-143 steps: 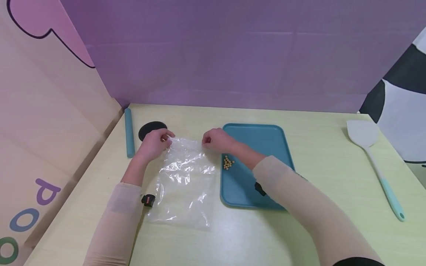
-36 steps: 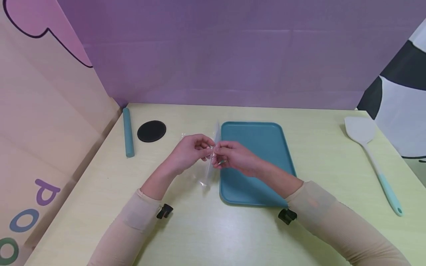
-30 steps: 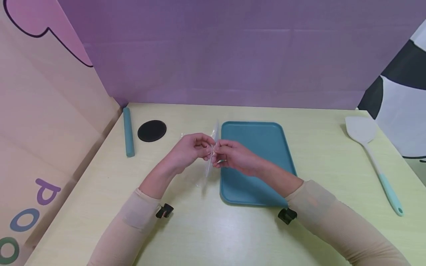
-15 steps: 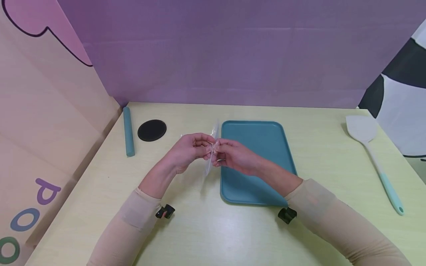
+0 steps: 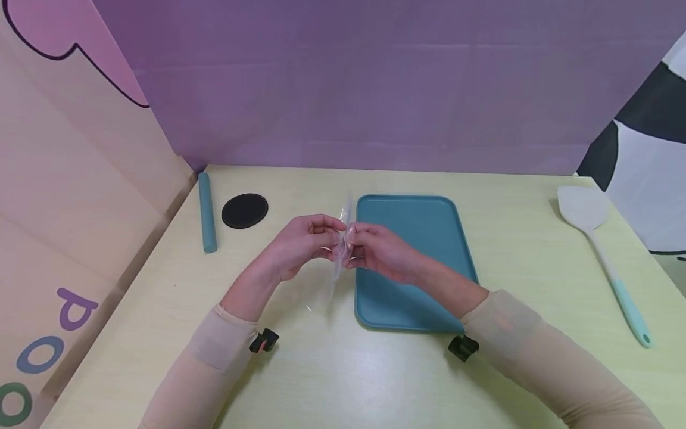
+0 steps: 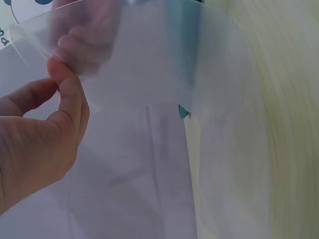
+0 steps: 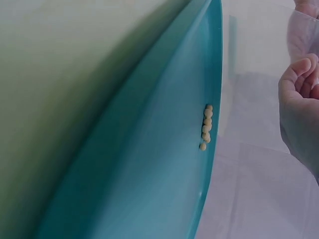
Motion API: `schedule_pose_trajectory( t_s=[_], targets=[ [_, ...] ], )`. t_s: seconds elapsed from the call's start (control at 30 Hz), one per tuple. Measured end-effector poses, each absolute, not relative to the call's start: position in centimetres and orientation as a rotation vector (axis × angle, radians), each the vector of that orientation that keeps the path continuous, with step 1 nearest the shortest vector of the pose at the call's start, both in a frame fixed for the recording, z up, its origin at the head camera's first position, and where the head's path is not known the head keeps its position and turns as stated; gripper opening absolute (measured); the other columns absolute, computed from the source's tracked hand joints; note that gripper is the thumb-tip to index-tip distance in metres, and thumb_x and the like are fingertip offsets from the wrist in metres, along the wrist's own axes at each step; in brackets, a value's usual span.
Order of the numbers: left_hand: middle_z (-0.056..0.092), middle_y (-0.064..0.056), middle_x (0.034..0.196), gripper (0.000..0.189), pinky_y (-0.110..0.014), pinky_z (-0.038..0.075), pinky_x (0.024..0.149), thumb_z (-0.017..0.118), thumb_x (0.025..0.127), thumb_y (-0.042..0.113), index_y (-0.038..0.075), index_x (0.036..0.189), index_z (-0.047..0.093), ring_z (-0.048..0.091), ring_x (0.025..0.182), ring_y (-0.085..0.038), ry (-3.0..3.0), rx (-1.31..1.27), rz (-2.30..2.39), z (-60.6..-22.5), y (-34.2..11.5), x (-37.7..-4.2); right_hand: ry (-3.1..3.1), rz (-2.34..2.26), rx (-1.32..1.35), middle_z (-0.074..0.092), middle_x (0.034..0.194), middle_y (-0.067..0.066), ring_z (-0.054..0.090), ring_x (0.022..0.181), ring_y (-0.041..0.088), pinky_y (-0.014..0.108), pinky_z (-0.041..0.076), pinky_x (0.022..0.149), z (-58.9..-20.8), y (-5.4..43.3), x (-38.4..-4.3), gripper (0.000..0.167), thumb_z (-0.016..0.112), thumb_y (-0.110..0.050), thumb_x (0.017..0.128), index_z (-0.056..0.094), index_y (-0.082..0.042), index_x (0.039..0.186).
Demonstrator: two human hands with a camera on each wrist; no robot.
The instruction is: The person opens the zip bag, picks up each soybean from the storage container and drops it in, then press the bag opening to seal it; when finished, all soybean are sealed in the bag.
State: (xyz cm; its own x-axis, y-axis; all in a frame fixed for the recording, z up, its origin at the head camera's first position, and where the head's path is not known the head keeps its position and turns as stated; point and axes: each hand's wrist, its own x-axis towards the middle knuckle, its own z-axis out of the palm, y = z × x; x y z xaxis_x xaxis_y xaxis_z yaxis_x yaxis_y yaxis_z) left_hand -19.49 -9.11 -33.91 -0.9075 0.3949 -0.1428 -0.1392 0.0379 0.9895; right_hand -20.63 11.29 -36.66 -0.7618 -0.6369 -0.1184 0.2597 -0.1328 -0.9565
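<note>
A clear plastic bag (image 5: 345,210) stands nearly edge-on between both hands, left of the blue tray (image 5: 418,217). My left hand (image 5: 306,243) pinches the bag's edge between thumb and fingers. Facing it, my right hand (image 5: 382,253) pinches the same edge, its forearm crossing above the tray. In the left wrist view the transparent sheet (image 6: 219,64) spreads wide, and its top edge looks curved. Several small round beige beans (image 7: 207,127) lie along the tray's side wall in the right wrist view. From the head view, the right hand hides them.
A blue-grey rod (image 5: 208,213) lies at the table's left edge, beside a black round disc (image 5: 245,210). Far right, a white spatula (image 5: 583,208) with a mint handle rests on the table. A purple backdrop (image 5: 375,89) closes off the back.
Earlier the bag was stretched wide between separated hands, with the beans visible. Since then the hands have come together and the bag has turned edge-on. Over the last second, only the fingers shift slightly.
</note>
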Motion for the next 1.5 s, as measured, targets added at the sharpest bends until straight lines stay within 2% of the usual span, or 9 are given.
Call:
schedule_pose_trajectory(
  t_s=[0.17, 0.27, 0.5, 0.67, 0.83, 1.03, 1.3, 1.5],
  targets=[
    [0.07, -0.014, 0.102, 0.024, -0.034, 0.059, 0.08, 0.066, 0.096, 0.007, -0.005, 0.117, 0.065, 0.068, 0.08, -0.02, 1.995, 0.232, 1.898, -34.1, -9.0, -19.5, 1.577, -1.924, -0.444, 0.061, 0.092, 0.009, 0.063, 0.086, 0.022, 0.032, 0.055, 0.084, -36.9, 11.2, -20.6, 0.023, 0.041, -0.008, 0.107, 0.057, -0.006, 0.09],
    [0.07, -0.015, 0.1, 0.023, -0.033, 0.06, 0.078, 0.067, 0.096, 0.006, -0.005, 0.117, 0.065, 0.068, 0.076, -0.019, 2.022, 0.225, 1.889, -34.2, -9.0, -19.5, 1.593, -1.927, -0.433, 0.061, 0.091, 0.01, 0.063, 0.085, 0.022, 0.032, 0.055, 0.084, -36.8, 11.3, -20.5, 0.022, 0.041, -0.007, 0.107, 0.056, -0.005, 0.091],
    [0.063, -0.014, 0.097, 0.019, -0.032, 0.06, 0.071, 0.063, 0.097, 0.002, -0.001, 0.116, 0.065, 0.066, 0.07, -0.022, 2.162, 0.226, 1.821, -34.2, -9.3, -19.7, 1.699, -1.905, -0.355, 0.062, 0.09, 0.011, 0.064, 0.084, 0.022, 0.033, 0.057, 0.083, -36.8, 11.6, -20.2, 0.017, 0.043, -0.007, 0.105, 0.053, -0.002, 0.092],
    [0.062, -0.015, 0.109, 0.019, -0.034, 0.06, 0.07, 0.057, 0.098, 0.002, 0.002, 0.111, 0.07, 0.07, 0.078, -0.031, 2.323, 0.217, 1.704, -34.1, -9.9, -19.6, 1.764, -1.878, -0.31, 0.062, 0.086, 0.013, 0.065, 0.08, 0.024, 0.033, 0.057, 0.079, -36.9, 11.8, -20.3, 0.018, 0.045, -0.006, 0.103, 0.053, 0.0, 0.087],
    [0.063, -0.015, 0.122, 0.023, -0.034, 0.06, 0.07, 0.054, 0.1, 0.003, 0.004, 0.112, 0.073, 0.072, 0.085, -0.035, 2.401, 0.238, 1.597, -33.9, -10.2, -19.6, 1.815, -1.863, -0.291, 0.063, 0.085, 0.014, 0.065, 0.077, 0.024, 0.032, 0.057, 0.076, -36.9, 12.1, -20.4, 0.018, 0.046, -0.006, 0.101, 0.053, 0.002, 0.087],
    [0.066, -0.021, 0.119, 0.023, -0.035, 0.06, 0.074, 0.059, 0.099, 0.004, 0.003, 0.118, 0.071, 0.072, 0.091, -0.037, 2.425, 0.254, 1.533, -34.0, -10.7, -19.7, 1.857, -1.844, -0.281, 0.064, 0.085, 0.016, 0.066, 0.077, 0.024, 0.032, 0.058, 0.076, -36.6, 12.5, -20.4, 0.019, 0.046, -0.007, 0.101, 0.052, 0.002, 0.086],
    [0.067, -0.017, 0.123, 0.026, -0.041, 0.06, 0.078, 0.064, 0.097, 0.003, 0.001, 0.122, 0.071, 0.072, 0.091, -0.035, 2.422, 0.24, 1.537, -33.8, -11.4, -19.9, 1.88, -1.837, -0.282, 0.064, 0.084, 0.016, 0.066, 0.077, 0.025, 0.032, 0.058, 0.075, -36.6, 13.4, -20.4, 0.02, 0.046, -0.007, 0.101, 0.051, 0.003, 0.085],
    [0.066, -0.021, 0.123, 0.027, -0.042, 0.059, 0.082, 0.064, 0.097, 0.001, 0.0, 0.123, 0.07, 0.07, 0.096, -0.04, 2.415, 0.208, 1.531, -33.7, -11.9, -20.3, 1.897, -1.834, -0.286, 0.064, 0.083, 0.015, 0.063, 0.075, 0.025, 0.032, 0.056, 0.072, -36.9, 14.4, -20.6, 0.021, 0.046, -0.007, 0.102, 0.05, 0.002, 0.083]
  ],
)
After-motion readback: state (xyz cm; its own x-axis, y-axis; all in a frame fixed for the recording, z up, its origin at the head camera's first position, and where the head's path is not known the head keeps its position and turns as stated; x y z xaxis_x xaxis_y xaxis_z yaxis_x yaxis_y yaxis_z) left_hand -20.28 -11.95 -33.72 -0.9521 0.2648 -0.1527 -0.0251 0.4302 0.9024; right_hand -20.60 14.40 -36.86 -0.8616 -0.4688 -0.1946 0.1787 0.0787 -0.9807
